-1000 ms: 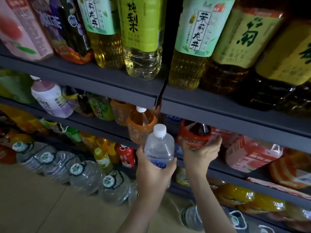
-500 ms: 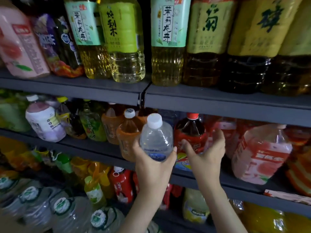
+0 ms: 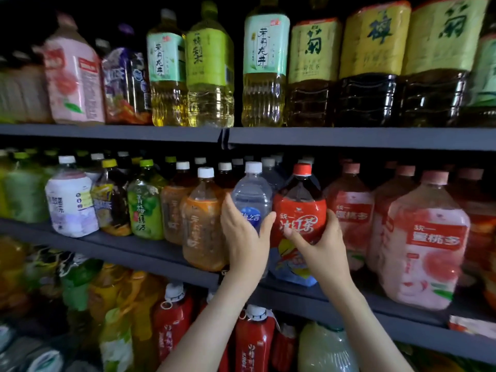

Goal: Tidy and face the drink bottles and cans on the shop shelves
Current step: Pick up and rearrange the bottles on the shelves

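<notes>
Gripping a clear water bottle at the middle shelf's front edge, the left hand wraps its lower half; the right hand cups the neighbouring red tea bottle, beside an orange tea bottle.

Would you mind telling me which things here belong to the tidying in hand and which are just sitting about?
In hand: clear water bottle, gripped by the left hand; red tea bottle, held by the right hand.
Sitting about: orange tea bottle beside them; pink peach bottle to the right; large tea bottles on the upper shelf.
</notes>
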